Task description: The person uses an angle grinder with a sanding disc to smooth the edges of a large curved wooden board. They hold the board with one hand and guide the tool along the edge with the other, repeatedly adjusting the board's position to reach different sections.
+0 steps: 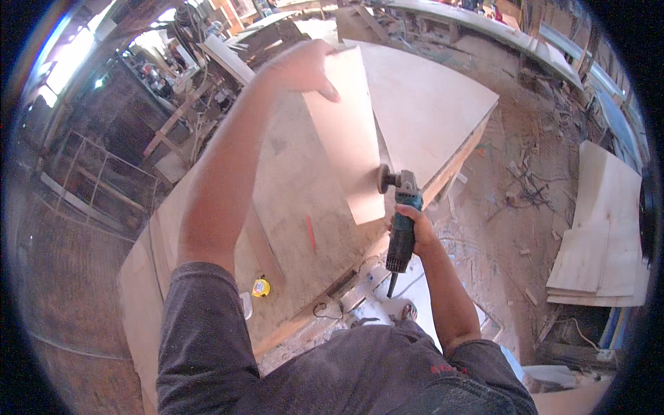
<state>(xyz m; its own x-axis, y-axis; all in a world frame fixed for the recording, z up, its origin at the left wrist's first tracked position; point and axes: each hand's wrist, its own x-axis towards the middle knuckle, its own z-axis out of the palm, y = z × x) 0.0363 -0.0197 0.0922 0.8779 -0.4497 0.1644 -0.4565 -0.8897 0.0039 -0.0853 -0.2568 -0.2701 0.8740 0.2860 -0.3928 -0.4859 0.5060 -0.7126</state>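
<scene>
My left hand (311,70) grips the far end of a pale wooden board (347,129), its thumb lying on the board's face. The board lies lengthwise on a plywood-topped workbench (290,155). My right hand (417,225) is wrapped around the body of an angle grinder (404,223), whose disc (383,179) is at the board's right edge near its close end; whether it touches is unclear. A red pencil (310,233) and a yellow tape measure (261,287) rest on the bench to the left of the grinder.
A pale sheet (425,98) covers the bench's far right part. Stacked thin panels (596,244) stand at the right. Wood scraps (524,187) litter the floor. The grinder's cord (392,285) hangs beside the bench, above my sandalled foot (409,311). A metal frame (104,176) is at the left.
</scene>
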